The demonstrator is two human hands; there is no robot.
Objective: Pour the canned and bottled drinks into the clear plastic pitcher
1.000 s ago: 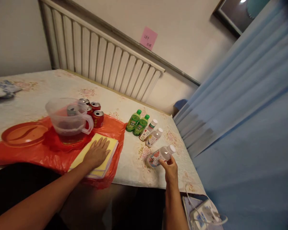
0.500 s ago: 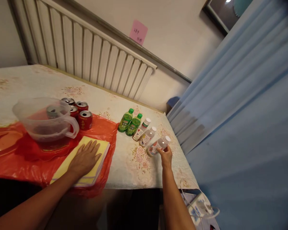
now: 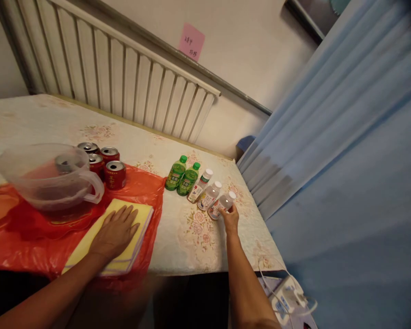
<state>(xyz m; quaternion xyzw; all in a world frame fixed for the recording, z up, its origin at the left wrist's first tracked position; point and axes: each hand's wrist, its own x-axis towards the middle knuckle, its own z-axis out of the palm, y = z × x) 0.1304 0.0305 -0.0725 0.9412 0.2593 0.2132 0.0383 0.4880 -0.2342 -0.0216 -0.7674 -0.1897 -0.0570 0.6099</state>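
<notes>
My left hand (image 3: pixel 115 231) lies flat with fingers stretched on a folded yellow cloth (image 3: pixel 142 220), which rests on a red plastic sheet (image 3: pixel 154 183). My right hand (image 3: pixel 230 218) grips a clear plastic bottle (image 3: pixel 223 204) with a white cap, upright at the near end of a slanting row. Beside it stand another clear white-capped bottle (image 3: pixel 209 195), a slim white-capped bottle (image 3: pixel 200 185) and two green bottles, one nearer (image 3: pixel 188 178) and one farther (image 3: pixel 176 172).
A translucent jug (image 3: pixel 44 178) with a handle stands on the red sheet at left, with several red drink cans (image 3: pixel 115 175) behind it. An orange round item (image 3: pixel 0 210) lies farther left. A radiator (image 3: pixel 123 68) lines the wall; a blue curtain (image 3: pixel 345 160) hangs right, above a power strip (image 3: pixel 287 299).
My right hand has moved the clear bottle slightly left, closer to the neighbouring bottle in the row. My left hand stays flat on the cloth. The view has shifted a little.
</notes>
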